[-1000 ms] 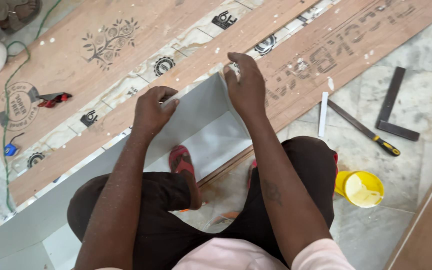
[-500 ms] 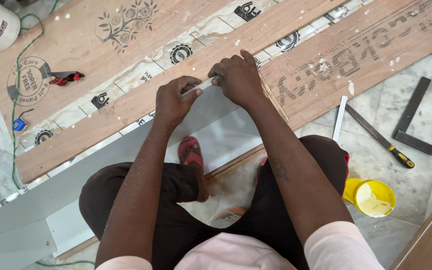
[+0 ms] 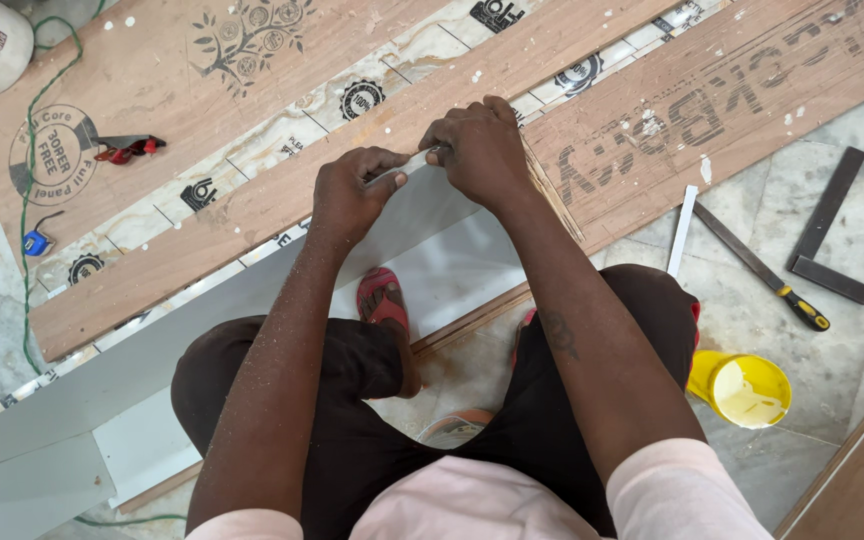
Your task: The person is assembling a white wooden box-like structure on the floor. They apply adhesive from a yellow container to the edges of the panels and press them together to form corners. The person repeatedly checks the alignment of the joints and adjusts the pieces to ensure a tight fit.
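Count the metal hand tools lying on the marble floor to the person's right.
2: a yellow-handled blade beside the white strip, and a try square further right. Others may lie outside the frame.

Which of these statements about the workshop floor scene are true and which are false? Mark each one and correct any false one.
1. Both hands grip the upper edge of the grey laminate sheet. True: left hand, right hand.
2. The yellow tub stands on the plywood. False: it stands on the tiled floor.
3. A try square lies right of the person. True.
4. The red-handled pliers are in the left hand. False: they lie on the plywood board.
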